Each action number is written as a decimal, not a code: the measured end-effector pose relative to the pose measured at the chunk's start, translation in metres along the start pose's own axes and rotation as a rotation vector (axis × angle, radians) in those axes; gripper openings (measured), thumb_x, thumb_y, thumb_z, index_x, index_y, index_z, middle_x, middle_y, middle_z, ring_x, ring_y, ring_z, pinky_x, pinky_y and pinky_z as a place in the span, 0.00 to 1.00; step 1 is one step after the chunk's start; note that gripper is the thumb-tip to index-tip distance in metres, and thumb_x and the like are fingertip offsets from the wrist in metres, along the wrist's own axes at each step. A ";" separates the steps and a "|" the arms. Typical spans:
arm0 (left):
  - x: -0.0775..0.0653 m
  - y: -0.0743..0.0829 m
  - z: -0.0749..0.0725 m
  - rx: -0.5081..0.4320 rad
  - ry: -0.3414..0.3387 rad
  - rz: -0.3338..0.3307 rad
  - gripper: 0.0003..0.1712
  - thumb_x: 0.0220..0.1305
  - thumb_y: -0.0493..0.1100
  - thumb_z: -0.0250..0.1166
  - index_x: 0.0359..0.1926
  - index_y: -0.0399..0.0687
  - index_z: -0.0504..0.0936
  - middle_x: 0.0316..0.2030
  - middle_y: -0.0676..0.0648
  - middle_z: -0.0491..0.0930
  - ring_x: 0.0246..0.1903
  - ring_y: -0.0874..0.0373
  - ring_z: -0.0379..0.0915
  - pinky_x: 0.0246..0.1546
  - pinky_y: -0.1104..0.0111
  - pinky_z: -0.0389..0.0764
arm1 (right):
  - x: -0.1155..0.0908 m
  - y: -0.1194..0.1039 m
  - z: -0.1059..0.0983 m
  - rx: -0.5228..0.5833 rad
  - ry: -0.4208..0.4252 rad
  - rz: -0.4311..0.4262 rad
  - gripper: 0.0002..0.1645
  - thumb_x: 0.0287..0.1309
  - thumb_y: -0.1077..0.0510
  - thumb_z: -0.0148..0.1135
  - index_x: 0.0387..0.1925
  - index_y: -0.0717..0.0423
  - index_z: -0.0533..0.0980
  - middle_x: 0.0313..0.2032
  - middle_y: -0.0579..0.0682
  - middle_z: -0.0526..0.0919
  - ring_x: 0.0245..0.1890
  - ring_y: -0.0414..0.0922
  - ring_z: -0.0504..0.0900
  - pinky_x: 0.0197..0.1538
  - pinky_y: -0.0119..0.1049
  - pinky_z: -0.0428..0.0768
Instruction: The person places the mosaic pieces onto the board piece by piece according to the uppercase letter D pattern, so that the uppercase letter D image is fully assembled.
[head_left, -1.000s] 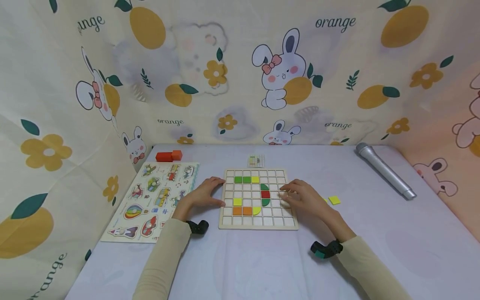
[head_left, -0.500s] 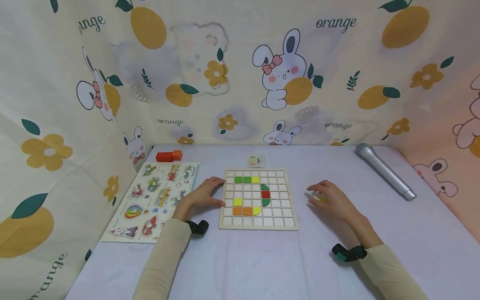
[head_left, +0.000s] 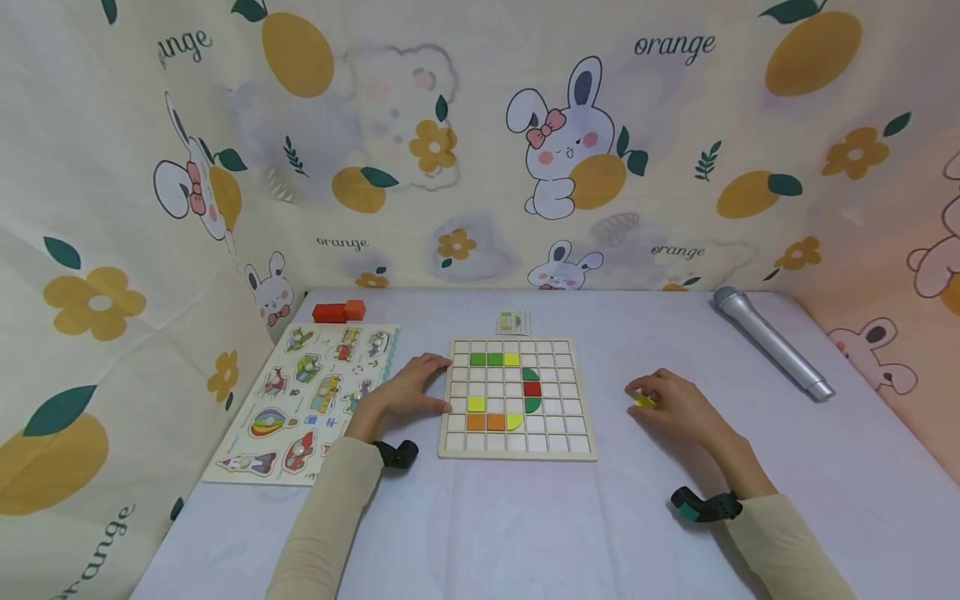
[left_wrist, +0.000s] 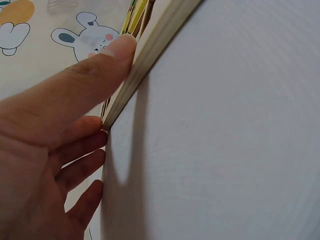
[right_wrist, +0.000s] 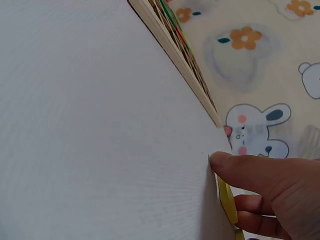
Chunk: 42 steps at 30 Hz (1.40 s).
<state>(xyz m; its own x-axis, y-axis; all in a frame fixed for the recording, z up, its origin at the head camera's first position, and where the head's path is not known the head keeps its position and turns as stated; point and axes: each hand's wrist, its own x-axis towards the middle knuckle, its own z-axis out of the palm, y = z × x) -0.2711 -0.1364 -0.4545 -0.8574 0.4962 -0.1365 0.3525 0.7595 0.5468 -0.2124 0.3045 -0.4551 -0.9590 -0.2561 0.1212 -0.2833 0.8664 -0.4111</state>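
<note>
A wooden grid board (head_left: 517,450) lies mid-table, with green, yellow, red and orange tiles (head_left: 495,422) in some of its squares. Against its left edge rests my left hand (head_left: 405,387), thumb and fingers spread and relaxed; the left wrist view has the thumb (left_wrist: 120,47) touching the board's rim. Well to the right of the board, my right hand (head_left: 678,404) pinches a yellow tile (head_left: 645,402) low over the tabletop. From the right wrist, that tile (right_wrist: 227,202) shows between the thumb and curled fingers, its full shape hidden. Part of another yellow piece (right_wrist: 239,234) shows below.
A small pattern card (head_left: 513,322) lies beyond the board. Left of it is a picture puzzle board (head_left: 300,417), with red-orange blocks (head_left: 339,312) behind. A silver microphone (head_left: 772,343) lies at far right. Printed cloth walls enclose the back and sides.
My right hand has left the board's right side, moved right to the loose yellow tiles and drawn its thumb and fingers together on one. My left hand has stayed put.
</note>
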 end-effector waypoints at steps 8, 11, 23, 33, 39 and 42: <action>0.002 -0.002 0.002 -0.004 -0.007 -0.001 0.48 0.49 0.55 0.72 0.68 0.48 0.61 0.68 0.44 0.57 0.68 0.49 0.49 0.69 0.55 0.54 | -0.004 0.002 0.001 0.008 0.008 0.025 0.22 0.47 0.53 0.71 0.44 0.59 0.80 0.35 0.53 0.77 0.35 0.48 0.72 0.36 0.41 0.76; 0.002 -0.002 0.002 -0.004 -0.004 0.002 0.48 0.49 0.55 0.72 0.68 0.48 0.61 0.68 0.44 0.57 0.68 0.48 0.49 0.69 0.55 0.53 | -0.005 0.002 -0.001 0.017 0.003 0.015 0.20 0.48 0.55 0.71 0.44 0.60 0.80 0.33 0.51 0.77 0.33 0.46 0.71 0.35 0.39 0.75; 0.001 -0.001 0.000 -0.008 0.005 0.010 0.48 0.48 0.55 0.72 0.68 0.48 0.61 0.68 0.43 0.58 0.68 0.48 0.49 0.68 0.55 0.54 | 0.000 -0.006 -0.008 0.082 0.000 0.004 0.16 0.49 0.62 0.68 0.42 0.62 0.81 0.37 0.53 0.80 0.36 0.48 0.74 0.40 0.42 0.78; 0.001 -0.002 0.001 0.011 0.008 0.028 0.48 0.49 0.54 0.71 0.68 0.47 0.61 0.67 0.43 0.59 0.68 0.47 0.50 0.68 0.55 0.53 | 0.020 -0.030 -0.005 0.189 -0.038 -0.170 0.16 0.49 0.63 0.68 0.43 0.58 0.81 0.35 0.46 0.81 0.36 0.43 0.75 0.39 0.37 0.80; 0.001 -0.002 0.000 0.014 0.004 0.025 0.47 0.49 0.54 0.72 0.68 0.46 0.61 0.67 0.42 0.59 0.68 0.47 0.50 0.69 0.55 0.53 | 0.033 -0.054 0.009 0.259 -0.091 -0.199 0.18 0.48 0.61 0.70 0.44 0.59 0.80 0.34 0.46 0.81 0.34 0.42 0.74 0.38 0.31 0.80; 0.002 -0.002 -0.001 0.011 0.004 0.032 0.47 0.49 0.54 0.72 0.68 0.46 0.61 0.67 0.42 0.59 0.67 0.47 0.51 0.69 0.55 0.53 | 0.040 -0.066 0.020 0.273 -0.108 -0.165 0.19 0.48 0.57 0.71 0.44 0.57 0.80 0.37 0.45 0.80 0.36 0.42 0.74 0.40 0.31 0.80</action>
<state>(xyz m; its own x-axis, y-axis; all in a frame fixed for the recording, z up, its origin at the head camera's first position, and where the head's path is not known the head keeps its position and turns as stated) -0.2733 -0.1373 -0.4550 -0.8473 0.5185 -0.1153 0.3840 0.7480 0.5413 -0.2318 0.2286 -0.4410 -0.8908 -0.4394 0.1158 -0.4098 0.6664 -0.6229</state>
